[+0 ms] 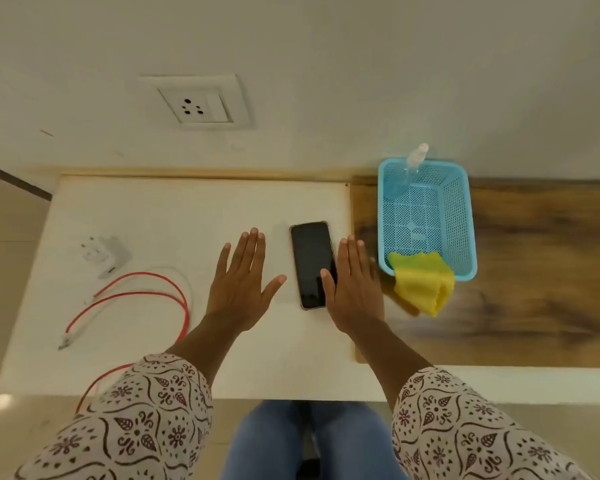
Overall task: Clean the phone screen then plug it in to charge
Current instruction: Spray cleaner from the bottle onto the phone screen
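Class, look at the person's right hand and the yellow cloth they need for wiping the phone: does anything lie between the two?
Nothing visible does. The right hand rests flat beside the phone, thumb over its edge. The yellow cloth hangs over the near rim of the blue basket, just to the hand's right, with only bare tabletop between them.

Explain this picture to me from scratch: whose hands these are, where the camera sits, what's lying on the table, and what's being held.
There is no machine here: a person wears a camera on the head, looking down at both hands. The left hand and right hand are spread flat and hold nothing; the right thumb overlaps the dark phone between them. On the white table lie a white charger plug and a red cable. To the right, a blue basket holds a spray bottle; a yellow cloth hangs over its rim. A wall socket is above.
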Tool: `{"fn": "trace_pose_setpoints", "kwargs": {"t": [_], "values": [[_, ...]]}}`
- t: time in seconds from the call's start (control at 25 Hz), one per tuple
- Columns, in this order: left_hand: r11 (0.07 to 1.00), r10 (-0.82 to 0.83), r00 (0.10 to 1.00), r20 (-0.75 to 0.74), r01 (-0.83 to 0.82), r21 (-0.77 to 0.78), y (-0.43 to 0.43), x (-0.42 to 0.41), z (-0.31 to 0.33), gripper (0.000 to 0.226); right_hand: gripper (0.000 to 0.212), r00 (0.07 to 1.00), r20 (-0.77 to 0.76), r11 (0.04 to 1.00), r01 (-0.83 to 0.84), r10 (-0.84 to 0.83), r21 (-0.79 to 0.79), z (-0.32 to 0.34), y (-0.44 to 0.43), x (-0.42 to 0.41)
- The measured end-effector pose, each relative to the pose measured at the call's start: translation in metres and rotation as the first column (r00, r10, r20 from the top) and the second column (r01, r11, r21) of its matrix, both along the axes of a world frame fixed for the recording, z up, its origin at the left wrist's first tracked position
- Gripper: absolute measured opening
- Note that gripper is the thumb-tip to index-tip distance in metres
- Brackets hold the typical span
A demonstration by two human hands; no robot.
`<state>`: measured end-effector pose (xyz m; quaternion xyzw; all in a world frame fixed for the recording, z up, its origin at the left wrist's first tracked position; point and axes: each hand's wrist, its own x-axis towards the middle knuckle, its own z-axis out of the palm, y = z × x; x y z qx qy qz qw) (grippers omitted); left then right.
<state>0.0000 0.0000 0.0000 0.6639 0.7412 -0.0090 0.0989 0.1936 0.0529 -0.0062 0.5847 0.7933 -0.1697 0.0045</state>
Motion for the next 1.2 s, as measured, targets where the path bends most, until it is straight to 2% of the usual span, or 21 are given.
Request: {"fn": "trace_pose_setpoints", "kwargs": {"t": [0.16, 0.36, 0.52, 0.68, 0.88, 1.2], "values": [[0.999, -0.041, 0.999, 0.022, 0.041, -0.010, -0.004, 0.019, -0.018, 0.088, 0.072, 0.997, 0.081, 1.000, -0.002, 0.001, 0.017, -0.022, -0.003, 0.019], [0.996, -0.080, 0.995, 0.065, 0.082, -0.031, -0.014, 0.041, -0.046, 0.101, 0.073, 0.997, 0.028, 0.995, -0.075, 0.073, 0.067, -0.033, -0.005, 0.026], [0.999, -0.034, 0.995, 0.090, 0.037, -0.029, -0.026, 0.059, -0.060, 0.109, 0.068, 0.993, -0.009, 0.989, -0.113, 0.114, 0.099, -0.036, -0.010, 0.030], [1.000, -0.010, 0.999, 0.035, 0.009, 0.002, -0.027, 0.064, -0.065, 0.103, 0.068, 0.987, -0.003, 0.979, -0.159, 0.161, 0.131, -0.041, -0.012, 0.035], [0.997, 0.002, 0.999, 0.054, -0.006, 0.078, -0.029, 0.063, -0.070, 0.089, 0.069, 0.983, -0.014, 0.971, -0.181, 0.185, 0.157, -0.045, -0.012, 0.038], [0.995, -0.003, 0.997, 0.072, -0.004, 0.101, -0.029, 0.061, -0.074, 0.089, 0.078, 0.975, -0.015, 0.968, -0.217, 0.221, 0.123, -0.047, -0.016, 0.036]]}}
